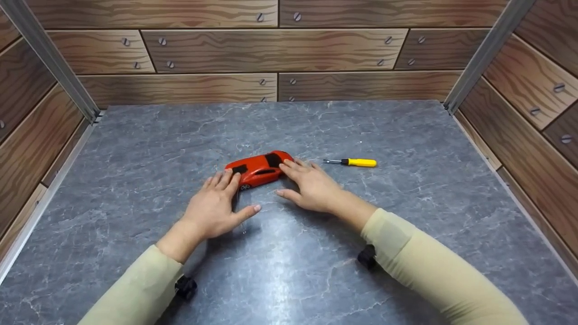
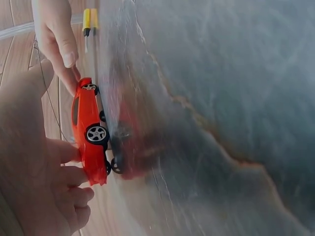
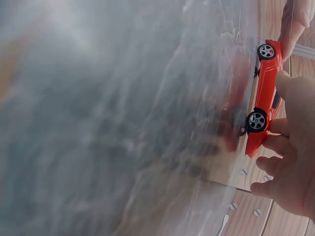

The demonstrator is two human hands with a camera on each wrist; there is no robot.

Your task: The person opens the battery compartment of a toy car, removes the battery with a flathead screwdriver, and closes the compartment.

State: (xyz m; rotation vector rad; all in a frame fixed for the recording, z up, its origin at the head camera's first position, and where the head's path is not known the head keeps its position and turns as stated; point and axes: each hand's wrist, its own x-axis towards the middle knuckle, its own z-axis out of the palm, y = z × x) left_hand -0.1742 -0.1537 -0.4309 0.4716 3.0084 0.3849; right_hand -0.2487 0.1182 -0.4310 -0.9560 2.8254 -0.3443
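Note:
A red toy car (image 1: 254, 167) with black windows stands on its wheels on the grey table, in the middle of the head view. At its left end lie the fingertips of my left hand (image 1: 211, 208), fingers straight and thumb spread away. My right hand (image 1: 312, 186) touches the opposite end with extended fingers, its thumb apart from the car. Both wrist views show the toy car (image 2: 88, 118) (image 3: 266, 91) from its side, with spoked silver wheels. Right of the right hand lies a screwdriver (image 1: 360, 162) with a yellow handle and metal shaft, untouched.
The grey marbled table (image 1: 158, 135) is bordered by wood-patterned walls (image 1: 275, 49) at the back and sides. Metal posts (image 1: 49, 58) rise at the back corners. A small black device (image 1: 185, 287) sits at each wrist.

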